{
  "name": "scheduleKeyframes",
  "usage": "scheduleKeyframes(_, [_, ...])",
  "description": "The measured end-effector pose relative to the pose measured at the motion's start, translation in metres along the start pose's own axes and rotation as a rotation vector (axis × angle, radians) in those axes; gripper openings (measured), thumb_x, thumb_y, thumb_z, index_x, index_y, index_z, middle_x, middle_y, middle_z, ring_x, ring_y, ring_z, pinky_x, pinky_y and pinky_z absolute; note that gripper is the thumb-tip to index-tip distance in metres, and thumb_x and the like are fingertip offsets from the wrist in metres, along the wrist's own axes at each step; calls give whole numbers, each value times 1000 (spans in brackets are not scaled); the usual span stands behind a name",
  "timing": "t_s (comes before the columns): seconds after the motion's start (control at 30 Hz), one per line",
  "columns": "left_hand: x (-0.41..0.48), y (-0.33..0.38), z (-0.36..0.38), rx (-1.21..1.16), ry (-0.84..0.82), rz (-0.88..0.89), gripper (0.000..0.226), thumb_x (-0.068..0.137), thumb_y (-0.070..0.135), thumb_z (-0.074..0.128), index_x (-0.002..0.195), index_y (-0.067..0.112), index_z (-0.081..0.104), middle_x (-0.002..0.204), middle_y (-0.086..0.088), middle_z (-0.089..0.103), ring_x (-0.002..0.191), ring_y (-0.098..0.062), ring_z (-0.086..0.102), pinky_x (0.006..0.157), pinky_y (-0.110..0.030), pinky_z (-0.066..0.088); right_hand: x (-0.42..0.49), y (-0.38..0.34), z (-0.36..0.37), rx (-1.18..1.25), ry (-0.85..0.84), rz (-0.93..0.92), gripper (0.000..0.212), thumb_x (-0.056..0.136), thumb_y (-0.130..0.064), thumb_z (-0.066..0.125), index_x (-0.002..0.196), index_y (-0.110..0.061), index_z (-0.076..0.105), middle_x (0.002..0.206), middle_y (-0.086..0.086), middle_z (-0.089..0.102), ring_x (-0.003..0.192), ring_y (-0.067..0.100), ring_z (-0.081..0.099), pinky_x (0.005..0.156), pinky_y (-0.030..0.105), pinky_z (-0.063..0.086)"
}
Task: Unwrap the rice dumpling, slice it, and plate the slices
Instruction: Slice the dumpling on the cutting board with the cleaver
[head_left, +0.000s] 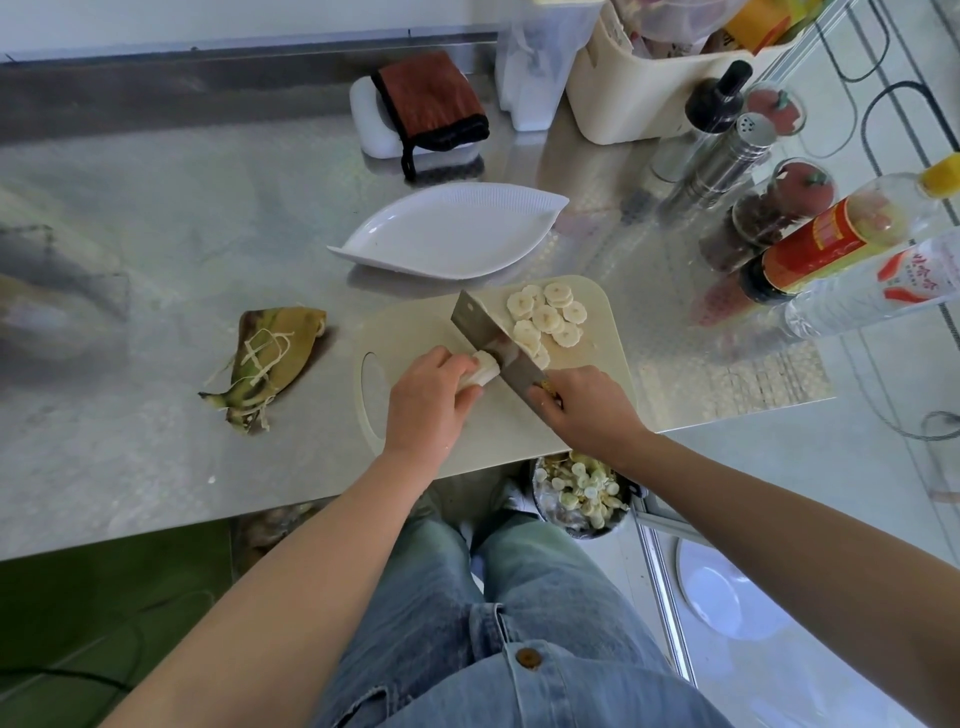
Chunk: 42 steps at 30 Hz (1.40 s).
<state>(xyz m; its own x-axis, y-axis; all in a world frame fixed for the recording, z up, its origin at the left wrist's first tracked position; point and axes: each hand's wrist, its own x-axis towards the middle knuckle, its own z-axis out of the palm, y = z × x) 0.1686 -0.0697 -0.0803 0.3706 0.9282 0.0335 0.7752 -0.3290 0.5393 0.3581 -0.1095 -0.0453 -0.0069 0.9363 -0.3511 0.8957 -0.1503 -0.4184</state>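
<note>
On the pale cutting board (415, 322) my left hand (428, 397) grips the short white remainder of the rice dumpling (484, 370). My right hand (582, 402) holds the handle of a cleaver (491, 338), whose blade stands on the dumpling just beyond my left fingers. Several round white slices (545, 317) lie on the board to the right of the blade. A white leaf-shaped plate (452, 231) sits bare just behind the board. The peeled leaf wrapper with its strings (270, 358) lies on the steel counter to the left.
Bottles and spice jars (810, 244) crowd the counter's right side. A cream basket (654, 88) and a folded brown cloth (431, 98) stand at the back. Below the counter edge a bin (579, 493) holds cut scraps, by my jeans.
</note>
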Motion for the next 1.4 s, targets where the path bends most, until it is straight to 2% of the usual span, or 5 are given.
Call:
scheduleKeyframes(0.37, [0, 0, 0, 20, 4, -1, 25, 76, 17, 78, 99, 13, 69, 86, -3, 61, 76, -22, 58, 62, -26, 40, -6, -3, -20, -3, 30, -43, 45, 94, -27, 50, 55, -24, 29, 52, -3, 37, 52, 24, 42, 49, 30, 24])
scheduleKeyframes(0.93, [-1, -2, 3, 1, 16, 8, 24, 77, 17, 77, 99, 14, 68, 86, -2, 61, 76, -21, 58, 61, -28, 43, 0, -9, -3, -52, -59, 1, 32, 97, -28, 46, 69, -15, 40, 58, 0, 39, 60, 25, 44, 57, 30, 31])
scheduleKeyframes(1.1, [-4, -3, 3, -29, 32, 12, 24, 78, 18, 76, 101, 15, 68, 89, -2, 60, 78, -22, 58, 60, -32, 48, -1, -7, 0, -29, -29, -6, 44, 96, -29, 46, 57, -23, 27, 54, -1, 37, 55, 25, 40, 50, 30, 24])
scheduleKeyframes(1.3, [-17, -13, 2, 53, 124, -10, 27, 84, 35, 66, 102, 14, 66, 91, -3, 63, 73, -23, 59, 62, -37, 49, -7, -7, -16, 29, 54, -44, 37, 93, -28, 49, 60, -15, 38, 54, 7, 47, 52, 28, 45, 50, 33, 32])
scheduleKeyframes(1.4, [-18, -16, 1, 51, 104, 6, 23, 83, 32, 69, 97, 14, 67, 85, -3, 63, 69, -21, 58, 58, -35, 48, -8, -9, -18, -8, 36, -63, 42, 94, -28, 49, 57, -22, 30, 52, 1, 40, 51, 26, 42, 51, 32, 31])
